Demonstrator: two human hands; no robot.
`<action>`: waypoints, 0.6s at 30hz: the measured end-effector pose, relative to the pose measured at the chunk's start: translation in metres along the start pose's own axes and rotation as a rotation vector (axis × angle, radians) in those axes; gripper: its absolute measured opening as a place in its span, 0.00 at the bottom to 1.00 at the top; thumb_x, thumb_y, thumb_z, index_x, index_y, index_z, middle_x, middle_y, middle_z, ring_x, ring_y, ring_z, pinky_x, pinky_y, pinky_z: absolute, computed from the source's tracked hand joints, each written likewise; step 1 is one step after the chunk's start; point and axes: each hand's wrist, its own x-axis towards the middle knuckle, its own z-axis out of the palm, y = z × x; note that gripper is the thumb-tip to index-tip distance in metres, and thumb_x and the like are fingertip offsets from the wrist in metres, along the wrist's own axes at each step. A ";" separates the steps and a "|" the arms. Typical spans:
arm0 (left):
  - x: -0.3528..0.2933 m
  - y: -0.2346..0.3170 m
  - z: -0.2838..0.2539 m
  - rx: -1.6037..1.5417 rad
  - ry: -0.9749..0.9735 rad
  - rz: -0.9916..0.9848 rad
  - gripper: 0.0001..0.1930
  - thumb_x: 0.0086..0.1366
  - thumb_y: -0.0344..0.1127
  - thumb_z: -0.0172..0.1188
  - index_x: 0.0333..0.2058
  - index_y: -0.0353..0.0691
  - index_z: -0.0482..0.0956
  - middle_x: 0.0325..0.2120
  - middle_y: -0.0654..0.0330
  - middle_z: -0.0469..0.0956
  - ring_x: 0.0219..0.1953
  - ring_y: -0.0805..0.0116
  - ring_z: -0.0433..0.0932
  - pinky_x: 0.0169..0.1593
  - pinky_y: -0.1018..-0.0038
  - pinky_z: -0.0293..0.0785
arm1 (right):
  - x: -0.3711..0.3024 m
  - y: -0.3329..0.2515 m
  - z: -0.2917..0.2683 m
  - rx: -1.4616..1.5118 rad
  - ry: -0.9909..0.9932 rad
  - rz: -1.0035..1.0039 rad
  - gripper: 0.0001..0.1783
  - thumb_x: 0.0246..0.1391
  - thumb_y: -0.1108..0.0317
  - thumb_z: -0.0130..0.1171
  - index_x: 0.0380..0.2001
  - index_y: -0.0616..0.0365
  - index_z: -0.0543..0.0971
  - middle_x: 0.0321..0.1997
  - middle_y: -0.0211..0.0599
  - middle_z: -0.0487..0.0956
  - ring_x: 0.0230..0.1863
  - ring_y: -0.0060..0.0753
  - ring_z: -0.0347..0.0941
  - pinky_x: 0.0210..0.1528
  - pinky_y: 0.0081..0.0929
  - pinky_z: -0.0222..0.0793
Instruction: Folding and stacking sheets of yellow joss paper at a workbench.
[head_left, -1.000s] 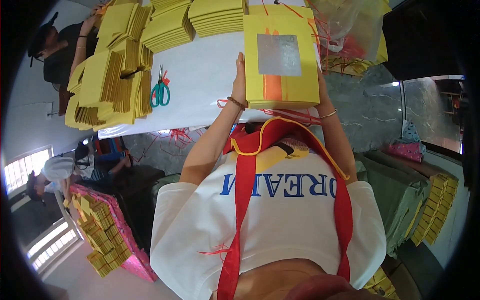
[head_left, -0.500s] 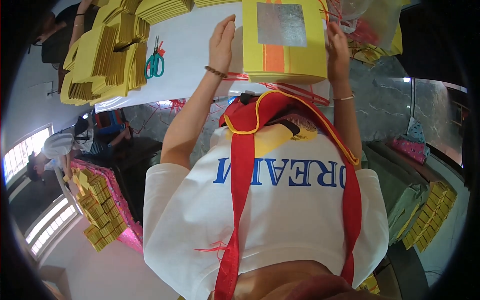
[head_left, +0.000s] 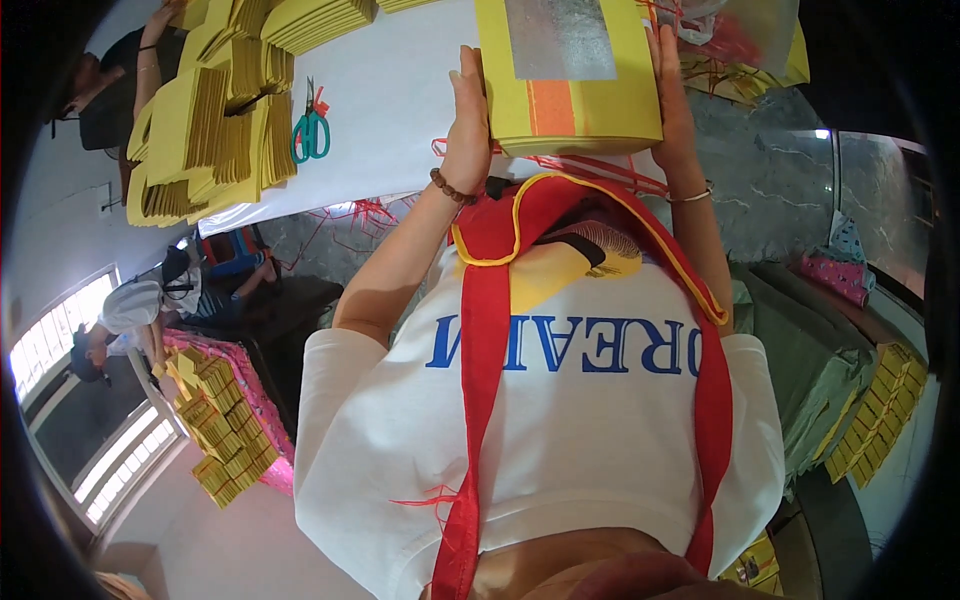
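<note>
A thick stack of yellow paper sheets (head_left: 618,108) is in front of me at the table's near edge. Its top sheet bears a silver square and an orange strip. My left hand (head_left: 470,125) lies along the stack's left side, palm inward and fingers straight. Along the opposite side, my right hand (head_left: 675,105) presses with its fingers stretched away from me. The stack is held between both palms. Red plastic string (head_left: 590,172) runs under and in front of its near edge.
Teal-handled scissors (head_left: 311,132) lie on the white tabletop (head_left: 385,95). Left of them are piled yellow paper bundles (head_left: 185,125). A clear plastic bag (head_left: 745,35) is at the far right. Another person (head_left: 130,310) works at the left beside more yellow bundles (head_left: 222,430).
My left hand has moved right, from a gap away to against the stack's side. My right hand has closed in on the other side, and the stack has shifted slightly away from me.
</note>
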 end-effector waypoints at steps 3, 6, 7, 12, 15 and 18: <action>-0.001 -0.003 0.004 0.053 0.028 0.026 0.43 0.64 0.67 0.24 0.64 0.35 0.31 0.66 0.53 0.39 0.67 0.62 0.42 0.65 0.72 0.42 | 0.000 0.002 -0.006 -0.189 -0.064 -0.074 0.30 0.65 0.59 0.28 0.66 0.57 0.41 0.71 0.36 0.41 0.71 0.29 0.36 0.68 0.23 0.34; -0.003 -0.006 0.005 0.066 0.033 0.042 0.44 0.63 0.67 0.23 0.64 0.35 0.30 0.66 0.54 0.38 0.67 0.62 0.42 0.65 0.72 0.42 | 0.001 0.001 -0.005 -0.218 -0.082 -0.050 0.30 0.65 0.59 0.28 0.66 0.60 0.42 0.71 0.36 0.43 0.70 0.29 0.39 0.67 0.25 0.36; -0.003 -0.006 0.005 0.064 0.035 0.045 0.44 0.63 0.67 0.23 0.64 0.35 0.30 0.66 0.54 0.38 0.67 0.62 0.42 0.65 0.72 0.42 | 0.001 -0.002 -0.005 -0.176 -0.056 0.007 0.30 0.65 0.59 0.28 0.65 0.61 0.43 0.71 0.37 0.44 0.69 0.30 0.42 0.67 0.26 0.38; -0.004 0.002 -0.020 0.605 0.042 0.254 0.36 0.65 0.56 0.46 0.63 0.38 0.50 0.64 0.54 0.49 0.65 0.61 0.48 0.65 0.69 0.45 | 0.004 -0.007 -0.021 -0.115 -0.011 -0.055 0.32 0.62 0.53 0.34 0.64 0.60 0.51 0.69 0.37 0.50 0.69 0.33 0.43 0.67 0.30 0.37; -0.004 0.035 -0.024 1.056 -0.087 0.587 0.32 0.55 0.47 0.61 0.56 0.39 0.65 0.56 0.54 0.63 0.58 0.57 0.60 0.59 0.66 0.55 | 0.005 -0.036 -0.024 -0.517 -0.192 -0.237 0.29 0.57 0.52 0.45 0.59 0.53 0.62 0.65 0.34 0.59 0.69 0.36 0.45 0.68 0.38 0.36; -0.003 0.051 -0.018 1.334 -0.298 0.746 0.29 0.52 0.46 0.63 0.51 0.40 0.71 0.50 0.56 0.69 0.49 0.56 0.66 0.52 0.66 0.61 | 0.001 -0.055 -0.012 -0.951 -0.468 -0.307 0.23 0.52 0.52 0.54 0.50 0.47 0.73 0.61 0.29 0.66 0.68 0.36 0.50 0.66 0.45 0.38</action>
